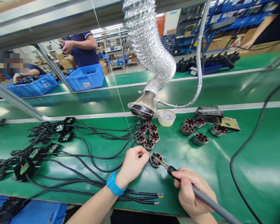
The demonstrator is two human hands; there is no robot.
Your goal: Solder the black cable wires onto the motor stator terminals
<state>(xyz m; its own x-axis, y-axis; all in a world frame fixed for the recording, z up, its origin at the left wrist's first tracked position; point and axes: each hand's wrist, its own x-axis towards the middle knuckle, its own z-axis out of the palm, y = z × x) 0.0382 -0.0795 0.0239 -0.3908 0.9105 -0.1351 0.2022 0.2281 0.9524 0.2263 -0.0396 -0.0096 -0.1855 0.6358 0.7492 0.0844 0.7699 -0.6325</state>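
Observation:
My left hand [135,163], with a blue wristband [115,183], is closed in a pinch beside a small round motor stator [156,160] with copper windings in a metal ring. A dark bit of cable [140,156] shows between its fingers; the rest is hidden. A thin pale wire [118,85] runs down from above to behind this hand. My right hand [193,189] is wrapped round the grey and black handle of a soldering iron [174,171]. The iron's tip reaches the stator's inner edge near my left fingertips.
Several stators [149,144] stand behind, others [200,139] at the right. Black cables [84,179] with small boxes [24,168] cover the left. A fume hose [151,46] hangs over a round tub [166,118]. A loose cord [233,161] crosses the right. People work beyond, by blue bins [86,77].

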